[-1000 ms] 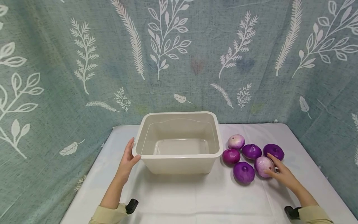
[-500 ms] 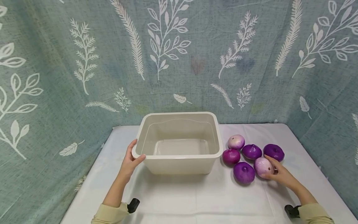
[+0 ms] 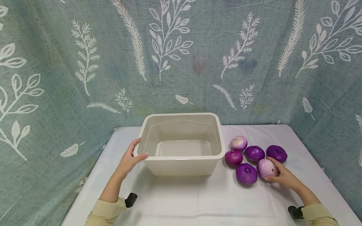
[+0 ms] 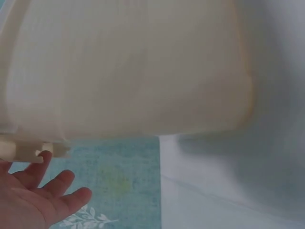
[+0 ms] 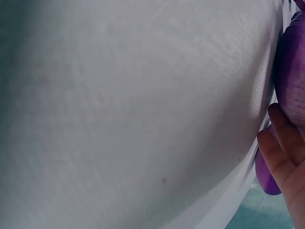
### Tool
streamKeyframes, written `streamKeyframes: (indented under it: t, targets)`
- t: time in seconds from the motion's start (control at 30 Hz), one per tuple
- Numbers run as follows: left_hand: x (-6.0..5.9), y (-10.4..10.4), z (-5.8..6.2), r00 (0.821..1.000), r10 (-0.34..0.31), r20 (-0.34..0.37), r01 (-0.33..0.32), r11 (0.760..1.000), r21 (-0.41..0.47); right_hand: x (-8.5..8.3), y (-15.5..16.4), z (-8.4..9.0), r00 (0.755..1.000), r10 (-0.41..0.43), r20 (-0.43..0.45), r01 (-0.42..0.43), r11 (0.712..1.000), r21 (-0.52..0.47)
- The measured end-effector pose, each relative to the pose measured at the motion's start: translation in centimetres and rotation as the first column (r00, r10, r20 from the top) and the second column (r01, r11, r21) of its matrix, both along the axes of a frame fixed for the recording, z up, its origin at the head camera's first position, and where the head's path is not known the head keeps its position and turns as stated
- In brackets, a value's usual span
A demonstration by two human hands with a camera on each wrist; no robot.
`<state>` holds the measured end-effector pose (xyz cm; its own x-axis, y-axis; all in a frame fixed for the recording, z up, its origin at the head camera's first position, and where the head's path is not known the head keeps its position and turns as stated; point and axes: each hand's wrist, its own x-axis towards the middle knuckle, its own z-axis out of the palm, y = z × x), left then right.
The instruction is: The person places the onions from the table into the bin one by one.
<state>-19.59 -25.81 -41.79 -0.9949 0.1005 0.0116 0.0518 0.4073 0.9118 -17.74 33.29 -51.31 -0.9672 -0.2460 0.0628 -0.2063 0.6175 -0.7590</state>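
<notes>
A beige tub [image 3: 181,167] is set near the back of a table covered with a white cloth [image 3: 181,199], its open top tipped into view and its bare floor seen inside. Its near left corner is held by the left hand [image 3: 127,161]: the thumb is laid over the front rim, and the fingers are placed along the left side. In the left wrist view these fingers are seen spread and only gently bent, with one fingertip brought up against the underside of the rim. To the right of the tub, a pale onion [image 3: 266,168] is held by the right hand [image 3: 284,176], which is partly closed, the thumb pressed to the near side and the fingers bent along the far side. The pale onion is surrounded by five others: a dark onion [image 3: 276,153] behind it, a pointed onion [image 3: 255,153] at its back left, a squat onion [image 3: 247,174] at its front left, and, closest to the tub, a magenta onion [image 3: 233,158] with a pinkish onion [image 3: 238,143] just behind it. Behind the table a blue-green curtain [image 3: 181,88] printed with white leaves is hung.
</notes>
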Motion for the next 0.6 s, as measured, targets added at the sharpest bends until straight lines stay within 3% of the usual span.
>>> streamKeyframes:
  t: [0.27,0.6]
  targets:
    - [-0.65,0.27,0.45,0.999,0.026,0.027,-0.024,0.997,-0.070,-0.16,-0.19,0.17,1.000,-0.008,0.001,0.008,0.998,0.065]
    - [-0.89,0.01,-0.28,0.999,0.036,0.019,-0.035,0.999,-0.041,-0.56,-0.42,-0.32,1.000,-0.019,-0.007,0.019,0.998,0.062]
